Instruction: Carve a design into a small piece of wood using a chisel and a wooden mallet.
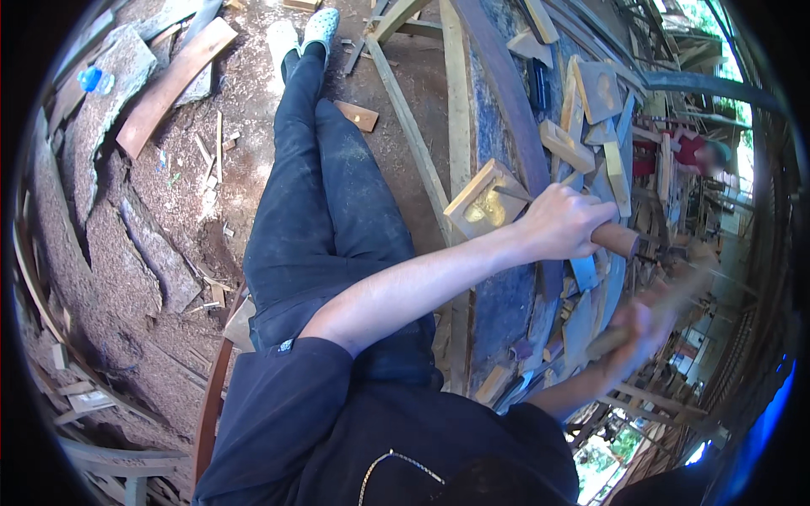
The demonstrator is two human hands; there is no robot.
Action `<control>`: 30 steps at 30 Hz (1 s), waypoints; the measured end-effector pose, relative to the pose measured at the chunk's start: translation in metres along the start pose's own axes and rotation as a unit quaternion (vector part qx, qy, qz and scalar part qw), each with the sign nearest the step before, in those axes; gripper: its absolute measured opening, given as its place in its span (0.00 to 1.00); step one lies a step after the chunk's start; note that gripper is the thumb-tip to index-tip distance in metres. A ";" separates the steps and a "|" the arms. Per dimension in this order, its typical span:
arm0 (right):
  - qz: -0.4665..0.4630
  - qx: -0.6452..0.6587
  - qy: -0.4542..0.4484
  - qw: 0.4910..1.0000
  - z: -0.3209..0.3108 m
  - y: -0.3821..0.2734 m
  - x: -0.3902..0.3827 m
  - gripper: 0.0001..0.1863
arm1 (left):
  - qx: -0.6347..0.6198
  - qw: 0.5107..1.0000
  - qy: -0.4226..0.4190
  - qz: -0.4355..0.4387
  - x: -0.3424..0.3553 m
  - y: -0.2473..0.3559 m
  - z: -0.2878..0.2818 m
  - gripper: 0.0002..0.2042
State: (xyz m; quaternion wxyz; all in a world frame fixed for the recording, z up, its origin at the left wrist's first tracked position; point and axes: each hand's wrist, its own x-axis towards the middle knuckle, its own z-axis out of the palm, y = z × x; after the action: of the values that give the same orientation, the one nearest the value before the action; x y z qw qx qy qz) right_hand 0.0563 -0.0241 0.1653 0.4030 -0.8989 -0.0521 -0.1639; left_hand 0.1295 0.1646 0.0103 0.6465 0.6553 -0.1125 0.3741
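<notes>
While left fingers (592, 212) wrap the chisel (616, 239) — the block (485, 207) lies just beyond.

We can read no words, numbers or signs here. We make out only a small pale label (286, 345) at the edge of the dark sleeve (291, 379), and its marking is too small for us to read.

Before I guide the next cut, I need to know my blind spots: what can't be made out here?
All in the head view:
Wooden tool in the right hand: exact outline lost to motion blur.
Right fingers: same blur.
Middle of the chisel: covered by the left hand.
Chisel tip's depth in the carved block: too small to tell.
Distant person: too small, blurred.
</notes>
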 end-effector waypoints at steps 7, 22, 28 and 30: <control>-0.028 0.069 -0.067 0.995 0.014 0.031 -0.025 0.33 | 0.029 0.999 -0.038 0.019 -0.009 0.000 0.010 0.17; 0.147 0.589 0.003 0.795 0.012 0.056 -0.032 0.37 | 0.051 0.983 -0.109 0.138 -0.038 -0.004 0.022 0.17; 0.157 0.455 -0.023 0.876 0.030 0.072 -0.038 0.39 | -0.131 0.981 0.140 -0.034 0.018 -0.012 -0.037 0.07; 0.204 0.450 -0.072 0.866 0.051 0.078 -0.042 0.39 | -0.162 0.961 0.189 -0.122 0.028 -0.022 -0.063 0.05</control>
State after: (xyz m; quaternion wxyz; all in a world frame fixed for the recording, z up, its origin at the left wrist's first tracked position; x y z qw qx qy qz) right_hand 0.0477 -0.0365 0.0645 0.7837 -0.6195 0.0358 0.0285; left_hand 0.1416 0.2354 0.0039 0.7944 0.4677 0.0335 0.3860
